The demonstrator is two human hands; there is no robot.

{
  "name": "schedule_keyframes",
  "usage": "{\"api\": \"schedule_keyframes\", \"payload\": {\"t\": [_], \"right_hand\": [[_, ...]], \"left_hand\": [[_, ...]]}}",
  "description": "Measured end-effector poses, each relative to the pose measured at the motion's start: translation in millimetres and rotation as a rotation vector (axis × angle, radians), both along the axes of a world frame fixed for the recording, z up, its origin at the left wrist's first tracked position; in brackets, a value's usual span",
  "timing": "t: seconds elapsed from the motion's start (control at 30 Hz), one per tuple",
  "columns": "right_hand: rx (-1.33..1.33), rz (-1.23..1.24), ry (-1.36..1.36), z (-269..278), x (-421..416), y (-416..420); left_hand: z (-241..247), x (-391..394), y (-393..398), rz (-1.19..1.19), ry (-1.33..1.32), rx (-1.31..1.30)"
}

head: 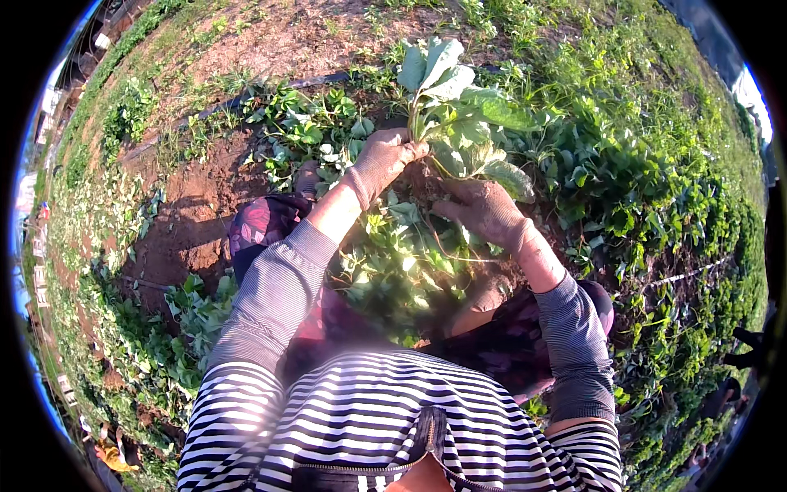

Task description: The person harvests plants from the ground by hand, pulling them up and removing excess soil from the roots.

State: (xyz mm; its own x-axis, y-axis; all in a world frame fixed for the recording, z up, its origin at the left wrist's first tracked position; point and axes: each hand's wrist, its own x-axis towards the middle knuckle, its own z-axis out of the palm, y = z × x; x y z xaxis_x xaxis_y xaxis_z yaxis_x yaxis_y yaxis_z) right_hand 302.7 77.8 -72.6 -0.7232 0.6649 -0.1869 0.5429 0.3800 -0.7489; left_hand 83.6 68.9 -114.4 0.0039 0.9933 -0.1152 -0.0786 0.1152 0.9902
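My left hand [387, 160], in a soil-stained knit glove, grips the stems of a leafy green plant [446, 77] that looks like a strawberry plant. Its leaves stand up and spread to the right; thin roots with soil [421, 178] hang below my fist. Close by on the right is my right hand [486, 209], gloved the same way. Its thumb and fingers are apart beside the roots, under a drooping leaf; some fingertips are hidden. A thin runner [439, 243] trails beneath the hands over low green plants [399, 258] between my legs.
Bare reddish soil [184, 215] lies to the left, with a dark irrigation hose [227, 104] beyond it. Dense foliage [621, 184] fills the right side. Pulled-looking leafy plants [203, 313] lie beside my left leg. Another person [719, 396] is at the far right rim.
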Motion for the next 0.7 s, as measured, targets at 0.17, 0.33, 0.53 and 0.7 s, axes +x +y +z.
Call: {"api": "schedule_keyframes", "payload": {"t": [0.17, 0.33, 0.53, 0.7], "right_hand": [[0.121, -0.086, 0.017, -8, -3, -3], [0.146, -0.102, 0.053, -16, -5, -7], [0.160, -0.131, 0.071, -22, -5, 0], [-0.174, 0.032, 0.294, -35, 2, 3]], "left_hand": [[-13, 9, -3, 0.117, -0.158, -0.077], [3, 12, -14, 0.179, -0.239, -0.145], [-12, 6, -11, -0.026, -0.246, -0.137], [-12, 11, -9, 0.063, -0.354, -0.111]]}}
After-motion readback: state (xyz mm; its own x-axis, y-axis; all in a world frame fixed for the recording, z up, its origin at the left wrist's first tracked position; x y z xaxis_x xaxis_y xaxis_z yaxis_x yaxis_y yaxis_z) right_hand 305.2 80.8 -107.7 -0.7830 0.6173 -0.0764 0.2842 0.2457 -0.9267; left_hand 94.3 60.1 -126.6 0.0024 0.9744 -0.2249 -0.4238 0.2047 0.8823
